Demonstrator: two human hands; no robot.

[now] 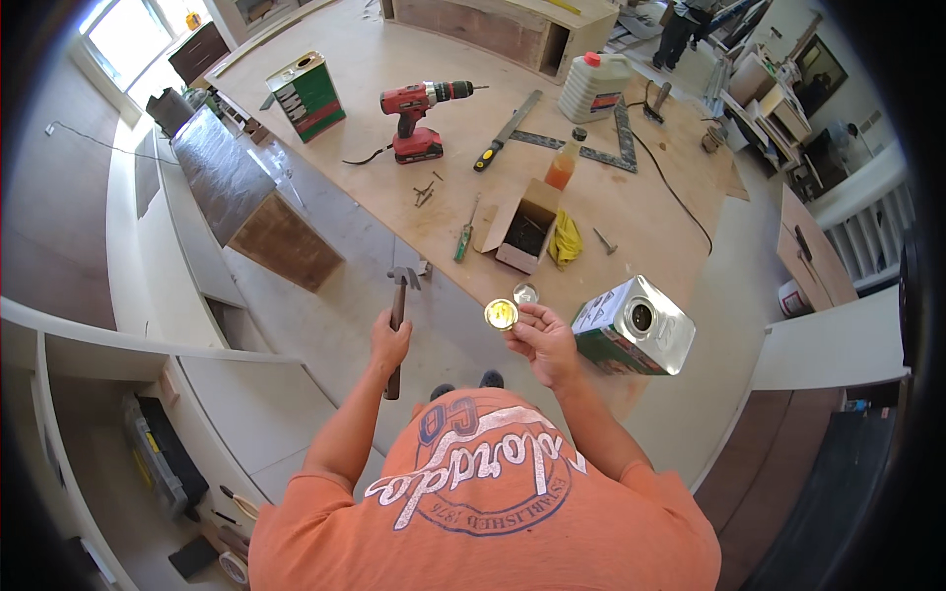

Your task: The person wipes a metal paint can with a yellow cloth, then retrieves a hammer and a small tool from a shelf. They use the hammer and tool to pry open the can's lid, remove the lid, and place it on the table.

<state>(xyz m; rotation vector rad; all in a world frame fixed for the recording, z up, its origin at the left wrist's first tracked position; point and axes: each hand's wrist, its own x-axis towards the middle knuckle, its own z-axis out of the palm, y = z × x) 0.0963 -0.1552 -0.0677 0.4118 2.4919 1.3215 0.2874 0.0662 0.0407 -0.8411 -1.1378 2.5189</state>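
My left hand (pixel 390 341) is wrapped around the handle of a claw hammer (pixel 402 277), held upright off the table's near edge with its head on top. Between the fingers and thumb of my right hand (pixel 545 347) is a small round gold-coloured lid (pixel 501 314), its shiny face up. Just beyond it a clear round cap (pixel 525 294) lies at the table's edge. Close to the right of that hand stands a rectangular metal can (pixel 636 330), the round hole in its top uncovered. A cardboard box (pixel 520 229) of dark small pieces, probably nails or screws, sits farther in.
The wooden table (pixel 365 231) also bears a red cordless drill (pixel 419 118), a handsaw (pixel 508 130), a metal square (pixel 623 138), a screwdriver (pixel 467 229), a bottle of orange liquid (pixel 564 163), a white jug (pixel 593 89) and a green can (pixel 306 97). Another person (pixel 680 34) stands beyond.
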